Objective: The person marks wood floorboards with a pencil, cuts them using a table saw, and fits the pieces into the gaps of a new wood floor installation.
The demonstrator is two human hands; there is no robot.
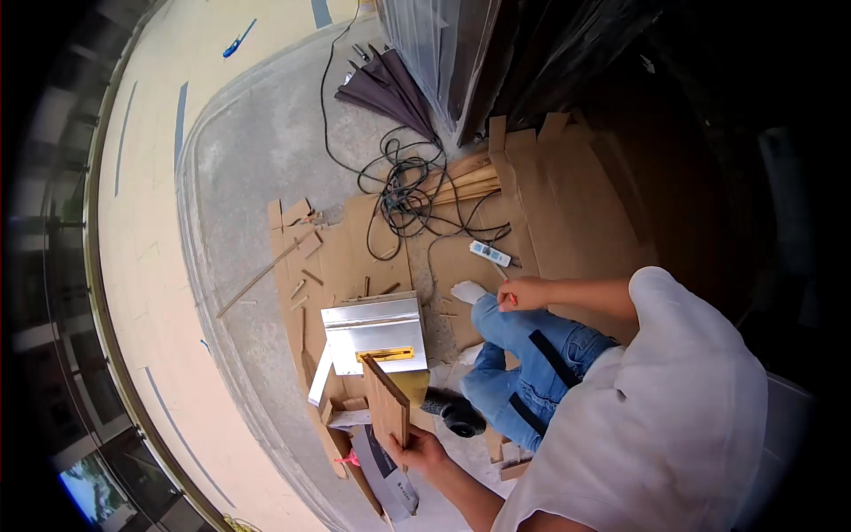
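Observation:
My left hand (417, 450) grips a short brown wooden board (387, 401) near its lower end. The board stands on edge, with its far end at the yellow slotted insert of a small silver table saw (372, 330). The saw blade cannot be made out. A black cylindrical motor (456, 415) sits beside the saw, close to my legs. My right hand (523, 293) is closed above my knee, away from the saw. Something small and orange, with a thin stick-like end, shows at its fingers; its kind is unclear.
A white power strip (490, 254) lies beyond my right hand. Tangled black cable (408, 191) covers wooden strips (465, 182). Flattened cardboard (567, 204) lines the floor, scattered with wood offcuts (301, 284). A folded dark umbrella (386, 93) lies farther off. An opened box (386, 479) is beside my left hand.

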